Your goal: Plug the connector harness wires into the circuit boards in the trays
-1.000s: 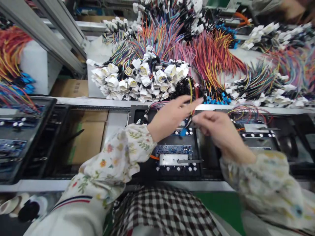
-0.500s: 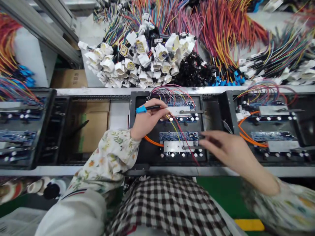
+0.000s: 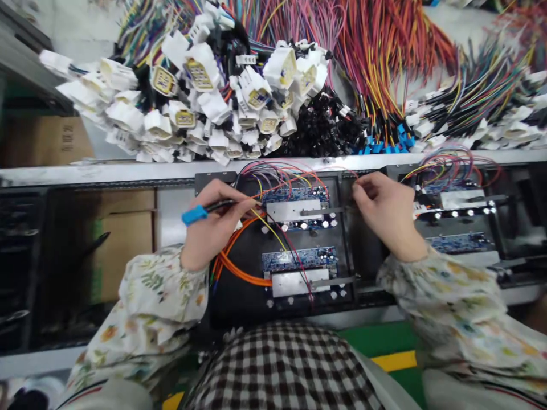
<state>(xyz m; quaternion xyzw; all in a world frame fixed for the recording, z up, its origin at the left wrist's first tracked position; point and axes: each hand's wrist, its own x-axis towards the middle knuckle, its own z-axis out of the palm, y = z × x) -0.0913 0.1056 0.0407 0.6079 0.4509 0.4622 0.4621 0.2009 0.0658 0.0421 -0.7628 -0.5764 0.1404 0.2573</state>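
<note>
My left hand (image 3: 213,228) is closed on a wire harness with a blue connector (image 3: 194,215) and a black sleeve. From its fingers yellow, red and black wires (image 3: 273,228) trail down across the boards. My right hand (image 3: 387,213), closed in a pinch, holds the end of a thin red wire (image 3: 347,170) past the right rim of a black case (image 3: 239,310). Inside that case lie an upper circuit board (image 3: 294,195) and a lower circuit board (image 3: 299,258), each with a silver metal plate. Thick orange cables (image 3: 239,274) loop at their left.
Behind the rail (image 3: 162,169) lie a heap of white connectors (image 3: 213,108), black connectors (image 3: 327,125) and orange-red wire bundles (image 3: 397,45) with blue ends. Another case with circuit boards (image 3: 464,242) stands at the right. Cardboard (image 3: 126,250) shows in the gap at left.
The view has shifted nearer the bench. My right hand has moved up from beside the lower board and now pinches a red wire. My left hand still holds the harness, now left of the upper board.
</note>
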